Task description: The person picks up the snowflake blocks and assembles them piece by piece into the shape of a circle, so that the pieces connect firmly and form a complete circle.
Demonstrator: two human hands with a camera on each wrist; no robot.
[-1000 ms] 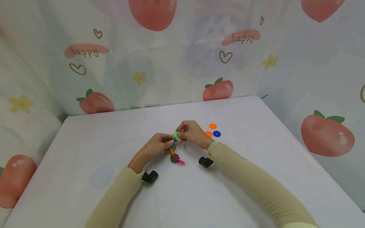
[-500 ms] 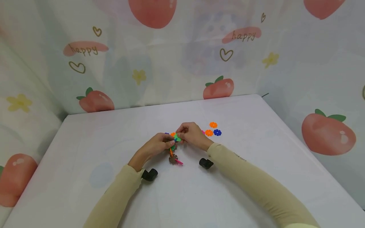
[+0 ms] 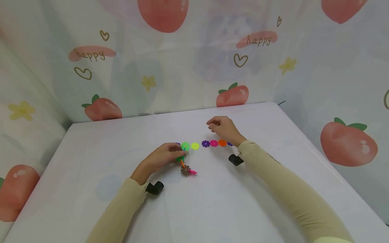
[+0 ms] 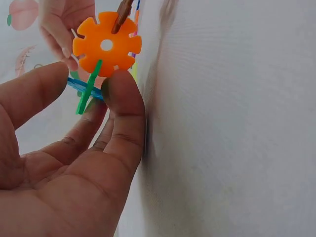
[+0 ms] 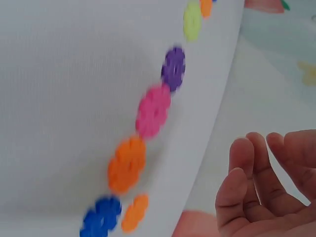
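Observation:
My left hand (image 3: 159,158) pinches a blue snowflake disc (image 4: 79,86) between thumb and finger. It belongs to a chain of interlocking slotted discs. A green disc (image 4: 87,94) is slotted to an orange disc (image 4: 89,45), and a brown disc (image 4: 122,16) joins the orange one's far edge. In the head view the brown end hangs low with a pink disc (image 3: 192,172) on it, and a light green disc (image 3: 185,146) shows at the fingertips. Raised above the table to the right, my right hand (image 3: 226,130) holds nothing, its fingers loosely bent.
Loose discs lie in a row on the white table (image 3: 243,209): yellow (image 3: 195,146), purple (image 3: 205,143), pink (image 3: 214,143), orange (image 3: 223,142) and blue (image 5: 100,217). A second orange disc (image 5: 135,213) lies beside the blue one. Printed cloth (image 3: 182,67) hangs behind.
My right hand has let go of the light green disc and moved right and away, uncovering the row of loose discs. My left hand has shifted slightly left, still holding the chain.

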